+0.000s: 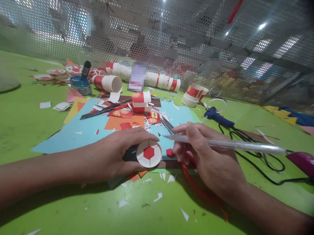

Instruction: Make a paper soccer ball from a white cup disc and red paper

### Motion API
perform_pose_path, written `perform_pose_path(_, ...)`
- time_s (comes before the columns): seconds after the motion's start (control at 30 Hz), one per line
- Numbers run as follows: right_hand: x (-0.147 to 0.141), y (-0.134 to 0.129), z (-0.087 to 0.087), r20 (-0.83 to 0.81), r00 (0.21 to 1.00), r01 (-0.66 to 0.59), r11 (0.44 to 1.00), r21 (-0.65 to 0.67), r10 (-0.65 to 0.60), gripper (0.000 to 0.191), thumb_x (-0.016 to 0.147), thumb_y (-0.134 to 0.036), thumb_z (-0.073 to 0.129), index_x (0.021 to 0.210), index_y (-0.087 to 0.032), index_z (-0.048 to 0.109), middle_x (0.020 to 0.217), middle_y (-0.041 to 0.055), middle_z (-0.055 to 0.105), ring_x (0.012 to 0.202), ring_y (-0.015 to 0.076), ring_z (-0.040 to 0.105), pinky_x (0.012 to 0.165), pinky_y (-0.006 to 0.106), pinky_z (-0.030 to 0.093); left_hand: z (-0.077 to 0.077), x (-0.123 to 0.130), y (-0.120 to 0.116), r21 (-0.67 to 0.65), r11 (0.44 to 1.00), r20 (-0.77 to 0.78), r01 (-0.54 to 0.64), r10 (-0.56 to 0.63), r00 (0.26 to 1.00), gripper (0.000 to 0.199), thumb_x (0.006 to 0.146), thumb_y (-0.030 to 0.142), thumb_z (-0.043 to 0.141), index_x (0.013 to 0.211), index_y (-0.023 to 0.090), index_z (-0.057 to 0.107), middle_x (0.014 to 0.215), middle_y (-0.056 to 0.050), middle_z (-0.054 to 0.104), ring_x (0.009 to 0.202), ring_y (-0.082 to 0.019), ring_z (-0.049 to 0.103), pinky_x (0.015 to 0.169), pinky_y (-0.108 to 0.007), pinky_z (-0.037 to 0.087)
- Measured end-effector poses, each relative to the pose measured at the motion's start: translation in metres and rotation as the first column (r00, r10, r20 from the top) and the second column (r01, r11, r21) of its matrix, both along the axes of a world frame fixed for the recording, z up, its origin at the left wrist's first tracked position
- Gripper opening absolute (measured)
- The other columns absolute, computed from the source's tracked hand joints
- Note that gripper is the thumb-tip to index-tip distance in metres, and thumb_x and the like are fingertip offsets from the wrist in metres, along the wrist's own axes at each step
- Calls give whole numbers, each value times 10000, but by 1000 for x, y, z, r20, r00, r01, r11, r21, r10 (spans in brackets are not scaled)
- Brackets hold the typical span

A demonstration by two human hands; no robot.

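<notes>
My left hand is closed on a round white paper disc, thumb below its edge and fingers above. A red hexagon sits at the disc's middle, with short black lines running out to the rim. My right hand pinches a pale, translucent pen whose tip points left, just off the disc's upper right. Scissors with red handles are partly hidden under this hand; whether it also grips them I cannot tell. A small red paper hexagon lies between the hands.
Light-blue paper lies on the green table among scraps. Behind are a cut paper cup, more scissors, a blue jar and stacked cups. A blue glue gun and its black cord lie right.
</notes>
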State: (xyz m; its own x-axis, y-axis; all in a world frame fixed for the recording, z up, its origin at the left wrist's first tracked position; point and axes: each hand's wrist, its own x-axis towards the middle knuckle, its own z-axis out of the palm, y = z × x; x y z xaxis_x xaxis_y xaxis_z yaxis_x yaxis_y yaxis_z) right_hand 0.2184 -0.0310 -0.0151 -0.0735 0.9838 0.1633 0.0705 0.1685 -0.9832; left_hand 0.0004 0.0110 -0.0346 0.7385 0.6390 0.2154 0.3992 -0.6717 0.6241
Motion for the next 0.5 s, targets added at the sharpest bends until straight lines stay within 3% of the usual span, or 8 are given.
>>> perform_pose_path(0.1,-2,1,0,108,989,99,995,26,-101,219,833,-435,671,892,-231,725,789,13,713,614,103,626,521,186,514,3,1,-4,-39,999,28,-1,2,1000,439,804,296,681,1220,246,551,1112,-35,642,945,-195,604,810,-288,489)
perform_pose_path(0.2,-3,3,-3,221,973,65,997,35,-71,130,797,-316,731,893,-229,738,786,3,721,652,91,629,569,158,514,9,3,-10,-85,996,42,19,-15,999,398,836,319,650,1222,263,566,1089,-25,649,939,-187,612,819,-286,495)
perform_pose_path(0.33,-4,4,-5,138,987,-66,994,-87,78,126,727,-209,781,826,-183,706,654,-26,673,552,65,588,501,131,481,13,5,-14,-105,994,67,42,-35,997,393,864,332,622,1249,276,564,1098,-27,645,950,-183,613,831,-287,496)
perform_pose_path(0.5,-4,4,-7,43,994,-96,985,-147,103,167,720,-163,776,845,-187,667,635,-39,664,529,61,595,491,130,473,12,4,-15,-90,995,88,44,-36,995,393,859,311,625,1243,266,557,1139,-37,633,1001,-192,602,859,-284,490)
